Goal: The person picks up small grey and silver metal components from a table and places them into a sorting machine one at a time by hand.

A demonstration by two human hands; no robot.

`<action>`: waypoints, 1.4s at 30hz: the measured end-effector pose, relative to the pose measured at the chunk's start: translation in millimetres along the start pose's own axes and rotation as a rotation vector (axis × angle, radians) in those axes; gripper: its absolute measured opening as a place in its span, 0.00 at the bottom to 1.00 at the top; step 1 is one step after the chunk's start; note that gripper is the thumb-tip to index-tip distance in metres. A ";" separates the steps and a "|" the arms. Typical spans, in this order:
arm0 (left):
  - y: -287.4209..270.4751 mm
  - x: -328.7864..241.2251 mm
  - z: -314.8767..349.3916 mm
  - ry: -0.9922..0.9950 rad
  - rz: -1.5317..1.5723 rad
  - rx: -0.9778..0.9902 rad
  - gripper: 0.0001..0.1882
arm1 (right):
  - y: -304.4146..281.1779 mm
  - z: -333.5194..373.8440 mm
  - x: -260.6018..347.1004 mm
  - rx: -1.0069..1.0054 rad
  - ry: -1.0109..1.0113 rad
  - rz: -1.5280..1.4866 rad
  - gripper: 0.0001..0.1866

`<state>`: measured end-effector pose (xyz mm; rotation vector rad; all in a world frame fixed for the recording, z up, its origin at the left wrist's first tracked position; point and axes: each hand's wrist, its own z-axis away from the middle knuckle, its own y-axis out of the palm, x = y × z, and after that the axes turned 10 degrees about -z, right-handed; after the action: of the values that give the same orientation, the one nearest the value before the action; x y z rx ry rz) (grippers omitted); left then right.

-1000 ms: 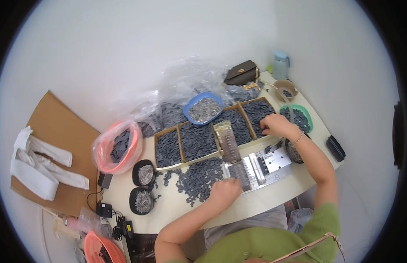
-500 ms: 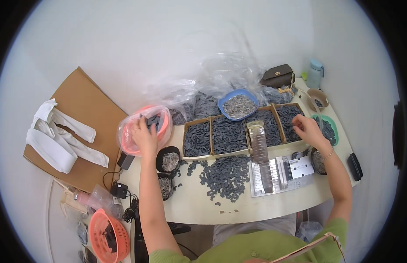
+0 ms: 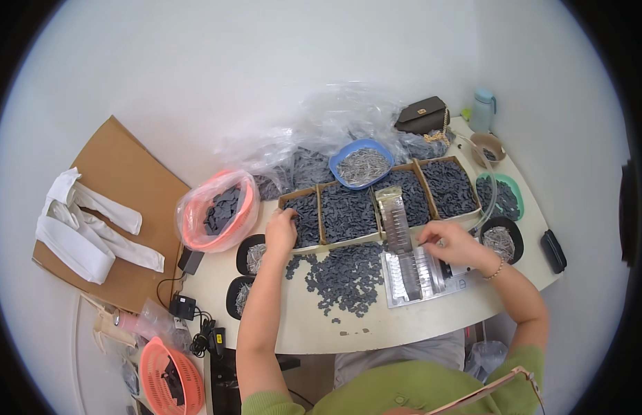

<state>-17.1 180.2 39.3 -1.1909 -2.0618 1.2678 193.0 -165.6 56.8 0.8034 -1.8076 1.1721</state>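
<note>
My left hand (image 3: 282,232) is at the left edge of the leftmost cardboard box (image 3: 300,218) of small dark grey parts, its fingers closed together. Whatever they hold, if anything, is too small to make out. Over the metal fixture (image 3: 397,294) my right hand (image 3: 454,243) is closed in a pinch, and its contents cannot be made out either. A clear ribbed plastic strip (image 3: 398,235) rises from the fixture toward the boxes. Loose dark grey parts (image 3: 345,277) lie heaped on the table left of the fixture.
A blue tray of metal pins (image 3: 362,164) rests on the boxes' back edge. At left stand a pink basket lined with plastic (image 3: 250,214) and two black bowls (image 3: 234,299). A black bowl (image 3: 514,238) and green tray (image 3: 518,197) are at right, near a thin hose (image 3: 492,176).
My left hand has left the pink basket and moved right to the leftmost box. My right hand has come down and left, from the rightmost box to above the fixture.
</note>
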 end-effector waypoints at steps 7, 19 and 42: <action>-11.9 -37.6 14.0 -0.125 0.396 -0.048 0.05 | 32.6 13.0 3.3 0.101 0.024 -0.081 0.11; -10.6 -171.0 126.1 0.520 0.686 0.143 0.10 | 49.3 26.3 -7.7 0.093 -0.266 0.345 0.06; -36.6 -120.8 79.5 0.645 0.460 0.082 0.09 | 92.0 55.9 6.6 0.083 -0.693 0.892 0.15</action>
<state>-26.4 31.3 40.9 -1.8094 -1.3024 0.9485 96.6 -184.5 12.2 0.4521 -2.8744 1.6416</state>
